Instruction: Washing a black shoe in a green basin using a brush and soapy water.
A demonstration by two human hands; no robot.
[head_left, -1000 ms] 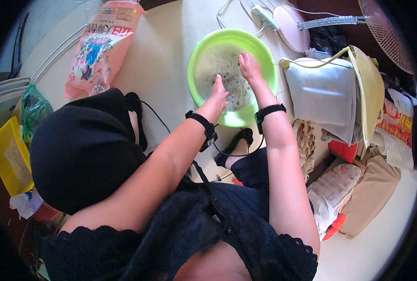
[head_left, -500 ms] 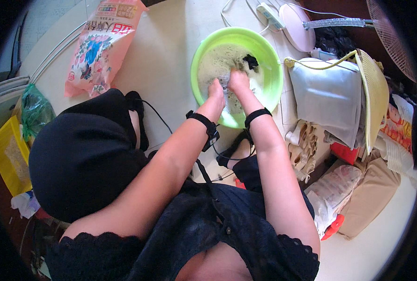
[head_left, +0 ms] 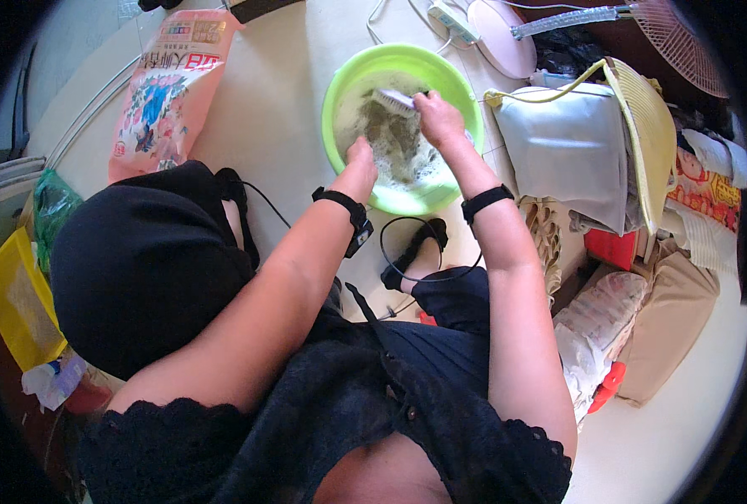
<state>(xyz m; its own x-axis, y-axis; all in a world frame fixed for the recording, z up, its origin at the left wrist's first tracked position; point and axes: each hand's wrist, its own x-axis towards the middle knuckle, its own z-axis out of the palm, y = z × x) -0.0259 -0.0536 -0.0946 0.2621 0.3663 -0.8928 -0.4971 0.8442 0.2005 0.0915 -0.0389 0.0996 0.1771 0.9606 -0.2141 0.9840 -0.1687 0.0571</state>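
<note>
A lime-green basin (head_left: pixel 460 84) on the floor holds murky, foamy water (head_left: pixel 398 155). My right hand (head_left: pixel 440 122) grips a scrub brush (head_left: pixel 393 102) with pale bristles, raised over the far part of the basin. The bristles show against the dirty water. Over the basin's near left side, my left hand (head_left: pixel 360 161) has its fingers curled down at the suds. Whatever lies in those fingers is hidden. Each wrist wears a black band.
A pink printed bag (head_left: pixel 172 97) stands at the left. On the right are a grey-white bag (head_left: pixel 566 155), a yellow-rimmed woven item (head_left: pixel 655 160) and a folded brown bag (head_left: pixel 671 315). A fan (head_left: pixel 680 38) and a power strip (head_left: pixel 455 23) sit beyond the basin. A dark cable loops near my foot.
My right hand has come up out of the suds and moved right, bringing the brush into sight. My left hand stays low in the basin. The whole view has shifted slightly.
</note>
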